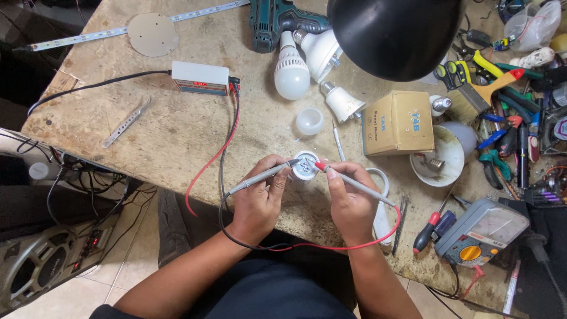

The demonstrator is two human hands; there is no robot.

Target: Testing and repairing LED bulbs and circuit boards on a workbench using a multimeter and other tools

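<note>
Lamp base (pixel 305 166) sits at the near edge of the bench (pixel 177 136), gripped between both hands. Left hand (pixel 258 198) closed on the base and on a grey probe (pixel 260 176) with the black lead; probe tip on the base's top face. Right hand (pixel 349 204) closed on the red-tipped probe (pixel 354 185), tip also on that face (exact contact points too small to tell).

Relative to the base:
- tester box (pixel 200 78) with red display: far left, well apart; red and black leads run from it toward the hands
- small white dome (pixel 309 120): just behind
- two white bulbs (pixel 307 59): further behind, by the drill (pixel 277 20)
- cardboard box (pixel 398 122): behind right
- white bowl (pixel 440 156) with a lamp screw base in it: right
- analog multimeter (pixel 481 231): right and nearer
- black lamp shade (pixel 396 35): overhead, behind right
</note>
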